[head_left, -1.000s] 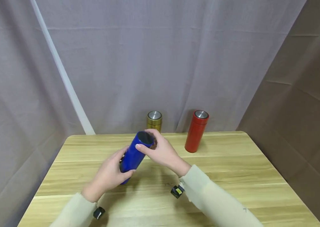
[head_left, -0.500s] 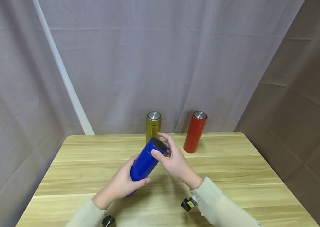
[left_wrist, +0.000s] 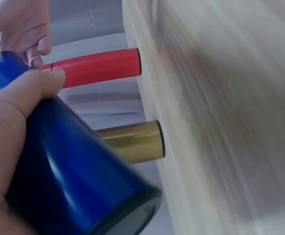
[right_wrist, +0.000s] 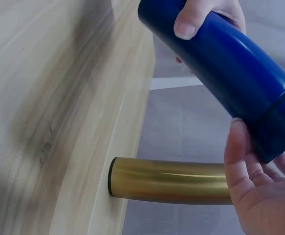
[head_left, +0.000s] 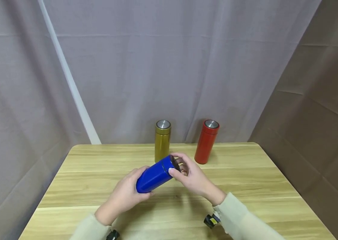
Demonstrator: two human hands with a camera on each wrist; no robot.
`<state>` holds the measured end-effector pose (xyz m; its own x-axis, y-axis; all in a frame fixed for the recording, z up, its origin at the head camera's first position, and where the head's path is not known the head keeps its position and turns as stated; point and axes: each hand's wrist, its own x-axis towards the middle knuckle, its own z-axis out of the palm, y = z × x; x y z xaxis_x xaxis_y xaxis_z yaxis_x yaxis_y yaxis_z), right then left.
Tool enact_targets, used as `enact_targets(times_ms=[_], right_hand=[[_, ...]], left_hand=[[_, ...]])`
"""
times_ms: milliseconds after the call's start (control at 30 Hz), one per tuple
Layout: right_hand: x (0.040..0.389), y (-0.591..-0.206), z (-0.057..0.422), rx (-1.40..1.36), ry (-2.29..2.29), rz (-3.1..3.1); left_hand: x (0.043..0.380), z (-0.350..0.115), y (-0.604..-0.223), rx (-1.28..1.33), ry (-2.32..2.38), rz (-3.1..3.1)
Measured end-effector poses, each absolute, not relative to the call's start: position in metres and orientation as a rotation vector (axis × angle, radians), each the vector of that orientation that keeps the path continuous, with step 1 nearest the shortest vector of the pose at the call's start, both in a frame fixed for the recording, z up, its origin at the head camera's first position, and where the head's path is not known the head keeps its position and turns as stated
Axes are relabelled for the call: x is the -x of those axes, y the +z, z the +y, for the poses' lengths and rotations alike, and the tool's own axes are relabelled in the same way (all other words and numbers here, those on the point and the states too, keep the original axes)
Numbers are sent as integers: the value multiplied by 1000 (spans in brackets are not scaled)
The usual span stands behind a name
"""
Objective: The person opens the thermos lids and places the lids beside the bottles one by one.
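A blue thermos [head_left: 154,176] is held tilted above the table, its dark-topped lid end pointing up and to the right. My left hand [head_left: 125,191] grips its body near the base, thumb wrapped over the near side; in the left wrist view the dark base [left_wrist: 132,215] faces the camera. At the lid end, my right hand [head_left: 195,178] has its thumb on the lid near the seam and its fingers curled about the far side. The right wrist view shows the lid [right_wrist: 279,125] between thumb and fingers.
Behind the hands, a gold thermos [head_left: 162,145] stands upright near the table's back edge. To its right is an upright red thermos [head_left: 206,145]. The wooden table [head_left: 91,170] has grey curtains [head_left: 145,66] behind and beside it.
The blue thermos has moved right and leaned closer to horizontal, with both hands moving along with it. More of the gold thermos shows now. The red thermos stays in place.
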<state>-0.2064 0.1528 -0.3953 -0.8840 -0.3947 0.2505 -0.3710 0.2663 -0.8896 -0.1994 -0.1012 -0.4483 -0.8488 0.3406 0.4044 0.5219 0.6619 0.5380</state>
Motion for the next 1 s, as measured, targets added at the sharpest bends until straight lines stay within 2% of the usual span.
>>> enact_targets(times_ms=[200, 467, 1000], right_hand=[[210, -405, 151, 671, -1812, 2425], [206, -407, 145, 609, -1872, 2375], [195, -407, 142, 525, -1861, 2461]], left_hand=[[197, -101, -445, 690, -648, -2518], [194, -105, -437, 720, -483, -2411], [188, -107, -446, 824, -777, -2533]])
